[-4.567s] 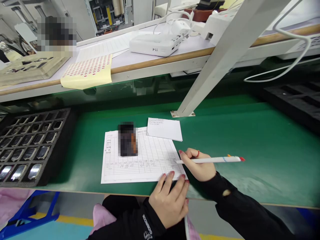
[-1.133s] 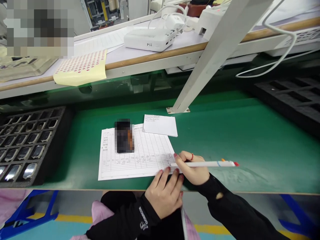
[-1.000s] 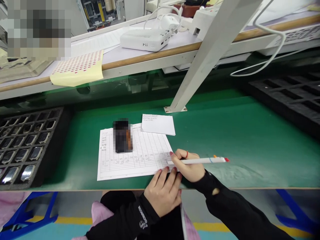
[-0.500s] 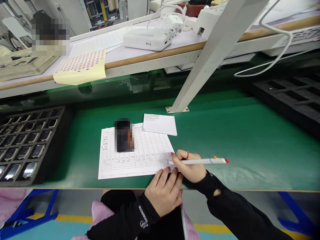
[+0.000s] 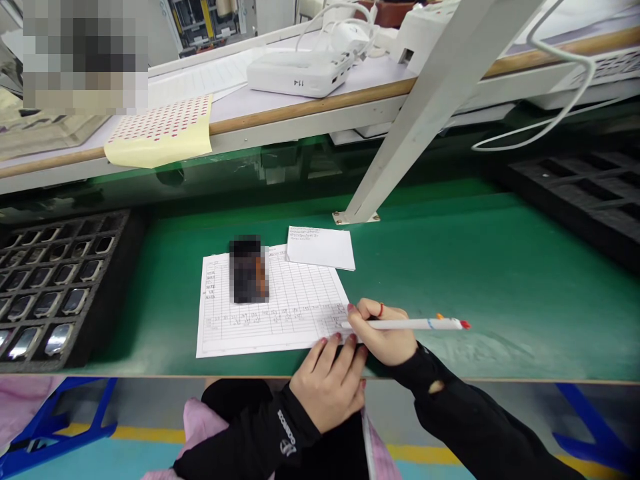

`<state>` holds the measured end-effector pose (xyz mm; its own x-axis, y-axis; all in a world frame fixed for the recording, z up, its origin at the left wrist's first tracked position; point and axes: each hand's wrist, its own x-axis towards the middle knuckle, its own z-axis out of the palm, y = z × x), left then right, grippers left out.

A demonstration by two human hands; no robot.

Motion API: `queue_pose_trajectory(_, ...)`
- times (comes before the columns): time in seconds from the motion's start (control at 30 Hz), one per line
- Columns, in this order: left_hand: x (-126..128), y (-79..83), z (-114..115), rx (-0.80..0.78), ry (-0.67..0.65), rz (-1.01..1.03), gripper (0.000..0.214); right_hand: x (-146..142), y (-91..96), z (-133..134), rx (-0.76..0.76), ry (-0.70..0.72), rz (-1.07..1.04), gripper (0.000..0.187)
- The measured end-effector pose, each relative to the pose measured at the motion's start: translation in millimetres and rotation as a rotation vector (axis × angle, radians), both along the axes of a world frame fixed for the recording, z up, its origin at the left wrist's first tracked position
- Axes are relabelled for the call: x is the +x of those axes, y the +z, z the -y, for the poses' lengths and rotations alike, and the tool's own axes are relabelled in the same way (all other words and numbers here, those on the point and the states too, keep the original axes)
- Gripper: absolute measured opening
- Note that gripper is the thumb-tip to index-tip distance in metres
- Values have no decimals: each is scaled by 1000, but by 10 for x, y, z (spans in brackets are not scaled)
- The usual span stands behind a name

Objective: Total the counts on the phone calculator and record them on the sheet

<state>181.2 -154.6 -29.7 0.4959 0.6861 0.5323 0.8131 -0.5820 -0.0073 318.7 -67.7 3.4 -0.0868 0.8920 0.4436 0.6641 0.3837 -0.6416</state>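
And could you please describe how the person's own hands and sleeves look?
The left sleeve is black, with white lettering and a white emblem. The right sleeve is black too, with a small pale spot, perhaps a hole. The left hand and right hand wear no gloves and have reddish nails; the right hand has a red ring.

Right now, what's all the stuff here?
Tabletop: one, green, middle
Printed form: one, white, on tabletop
Pixelated object: one, black and orange, on form
Small paper: one, white, across form's top edge
Pen: one, white, at form's right side
Foam trays: two, black, both sides
Framed parts: many, dark, silvery, left tray
Post: one, white, behind form
Shelf: one, white, back
Dotted sheet: one, yellow, shelf's left
Multi-port box: one, white, on shelf
Left hand: one, black-sleeved, on form
Right hand: one, black-sleeved, holding pen
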Motion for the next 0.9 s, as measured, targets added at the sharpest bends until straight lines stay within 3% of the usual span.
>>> queue_pose_trajectory(0.9, -3, 10, -1, 3, 2, 5, 51, 3, -3, 8, -46, 14, 1, 39)
